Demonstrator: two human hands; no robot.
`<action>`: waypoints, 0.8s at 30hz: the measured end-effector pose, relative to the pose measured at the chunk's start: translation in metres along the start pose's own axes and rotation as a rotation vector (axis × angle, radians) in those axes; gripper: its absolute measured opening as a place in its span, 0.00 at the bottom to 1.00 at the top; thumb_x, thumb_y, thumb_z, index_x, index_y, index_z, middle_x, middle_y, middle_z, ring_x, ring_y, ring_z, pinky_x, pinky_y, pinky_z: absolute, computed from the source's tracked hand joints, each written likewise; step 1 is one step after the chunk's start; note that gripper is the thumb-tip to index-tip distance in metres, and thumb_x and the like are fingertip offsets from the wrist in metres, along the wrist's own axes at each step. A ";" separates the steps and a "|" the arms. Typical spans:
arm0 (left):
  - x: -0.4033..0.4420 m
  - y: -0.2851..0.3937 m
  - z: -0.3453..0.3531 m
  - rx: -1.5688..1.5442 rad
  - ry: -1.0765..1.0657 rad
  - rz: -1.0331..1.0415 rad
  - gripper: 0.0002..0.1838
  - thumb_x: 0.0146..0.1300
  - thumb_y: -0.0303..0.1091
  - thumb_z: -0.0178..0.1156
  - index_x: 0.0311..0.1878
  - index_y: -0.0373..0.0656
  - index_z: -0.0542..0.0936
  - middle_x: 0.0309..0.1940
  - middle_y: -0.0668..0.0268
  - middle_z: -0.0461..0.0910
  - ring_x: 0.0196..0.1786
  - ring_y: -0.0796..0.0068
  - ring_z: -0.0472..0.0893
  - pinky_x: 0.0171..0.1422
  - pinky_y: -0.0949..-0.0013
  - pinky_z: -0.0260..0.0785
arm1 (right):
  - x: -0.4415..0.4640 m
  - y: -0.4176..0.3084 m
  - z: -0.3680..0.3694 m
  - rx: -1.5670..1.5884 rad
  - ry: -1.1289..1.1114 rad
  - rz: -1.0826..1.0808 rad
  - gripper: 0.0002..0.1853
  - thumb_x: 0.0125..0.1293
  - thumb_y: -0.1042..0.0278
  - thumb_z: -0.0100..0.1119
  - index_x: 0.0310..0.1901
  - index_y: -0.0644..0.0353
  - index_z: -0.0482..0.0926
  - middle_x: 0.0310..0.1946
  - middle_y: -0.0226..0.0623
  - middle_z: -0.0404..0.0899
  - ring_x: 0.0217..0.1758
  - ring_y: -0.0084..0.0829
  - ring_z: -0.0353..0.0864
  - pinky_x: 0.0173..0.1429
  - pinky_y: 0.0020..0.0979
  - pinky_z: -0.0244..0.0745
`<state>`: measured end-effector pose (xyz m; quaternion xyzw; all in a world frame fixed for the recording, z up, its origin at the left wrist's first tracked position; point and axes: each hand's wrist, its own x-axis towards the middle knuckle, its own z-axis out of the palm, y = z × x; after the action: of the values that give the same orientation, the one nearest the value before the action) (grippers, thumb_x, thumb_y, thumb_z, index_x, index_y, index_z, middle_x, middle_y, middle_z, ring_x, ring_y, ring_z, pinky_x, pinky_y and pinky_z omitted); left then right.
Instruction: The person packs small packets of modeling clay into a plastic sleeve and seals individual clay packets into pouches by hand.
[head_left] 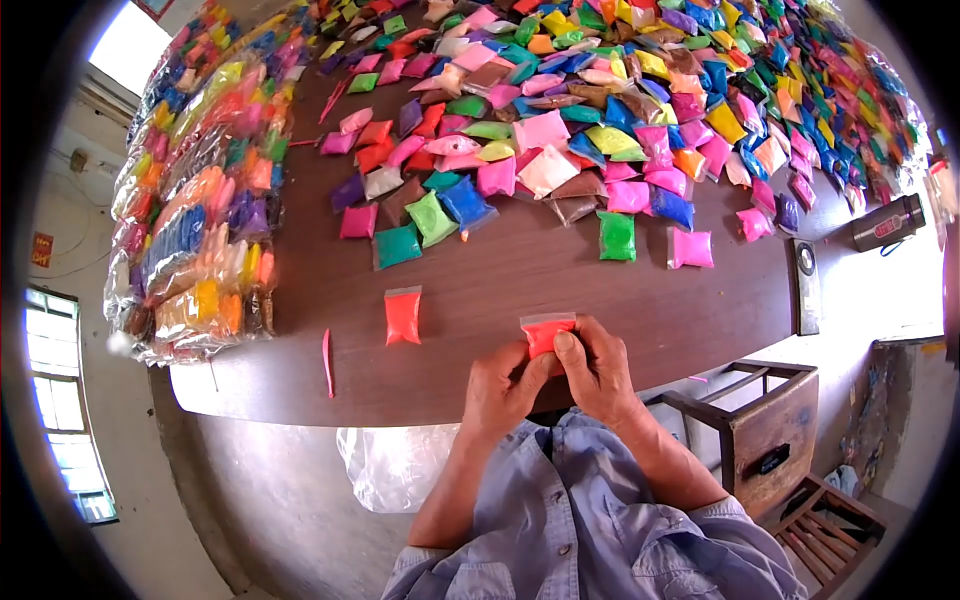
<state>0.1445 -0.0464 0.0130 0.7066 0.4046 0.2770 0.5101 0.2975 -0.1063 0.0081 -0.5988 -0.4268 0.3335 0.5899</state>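
Both of my hands meet at the table's near edge around a small red packet (545, 331) with a clear top strip. My left hand (502, 383) pinches its lower left side, and my right hand (597, 368) grips its right side with the thumb on the front. Part of the packet is hidden behind my fingers. Another red packet (403, 316) lies flat on the brown table to the left. Farther left is a thin pink stick (328, 363). Beyond my hands lie a green packet (617, 236) and a pink packet (690, 248).
A heap of colourful packets (540, 130) covers the table's far part. Large clear bags of packets (205, 220) stand at the left. At the right are a dark bottle (888, 223) and a black flat tool (805, 287). A wooden stool (765, 430) stands below right.
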 end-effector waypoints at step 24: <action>0.003 0.011 -0.004 -0.113 0.000 -0.085 0.11 0.74 0.34 0.68 0.46 0.33 0.87 0.32 0.63 0.88 0.37 0.82 0.81 0.41 0.70 0.75 | 0.001 0.007 -0.003 -0.080 0.004 -0.072 0.09 0.75 0.70 0.64 0.38 0.65 0.77 0.23 0.38 0.71 0.27 0.23 0.65 0.29 0.32 0.66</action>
<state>0.1459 -0.0435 0.0244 0.6589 0.4179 0.2774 0.5605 0.3013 -0.1063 0.0013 -0.6069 -0.4600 0.2933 0.5780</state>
